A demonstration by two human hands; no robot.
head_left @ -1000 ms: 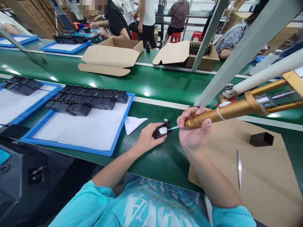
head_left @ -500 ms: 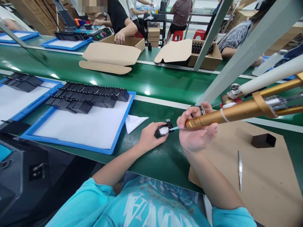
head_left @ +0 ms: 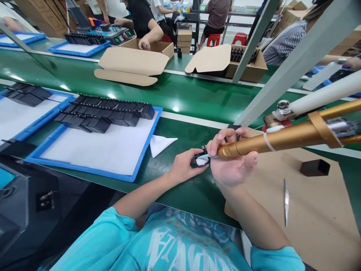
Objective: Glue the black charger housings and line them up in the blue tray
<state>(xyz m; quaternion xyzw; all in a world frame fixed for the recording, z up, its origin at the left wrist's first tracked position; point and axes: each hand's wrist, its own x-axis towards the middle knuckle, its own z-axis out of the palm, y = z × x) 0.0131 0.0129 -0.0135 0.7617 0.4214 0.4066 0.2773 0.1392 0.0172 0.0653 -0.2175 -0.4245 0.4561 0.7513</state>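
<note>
1. Near the centre of the frame: black case (head_left: 194,162), small, with a white part (head_left: 202,161) showing on its upper side. Could twist or slip under a sideways push, because pinched rather than cradled. Cannot tell whether resting on the green bench (head_left: 183,199) or raised.
2. Around its left end: left hand (head_left: 185,165), closed narrowly, thumb and fingers on opposite sides. Could get poked after a slip, with a pointed end so near.
3. Over the right of the case: pale blue tip (head_left: 208,155). Cannot tell whether touching or just above. Might scratch or pierce the white part if angled badly or pressed too hard.
4. Right of centre: gold tool (head_left: 254,145), held in the right hand (head_left: 229,167), fingers curled about the front, thumb standing off. Could roll or wander from so light a grasp, or drag from a heavy rear end.
5. Left of centre: white scrap (head_left: 161,145) just beside the blue tray (head_left: 135,175) of black boxes (head_left: 107,113). Could topple a row through a stray bump on the rim.
6. Lower right: tweezers (head_left: 286,203) on cardboard (head_left: 310,233), near a hollow black box (head_left: 314,168). Could scatter under a wide swing of the right forearm (head_left: 254,214).
</note>
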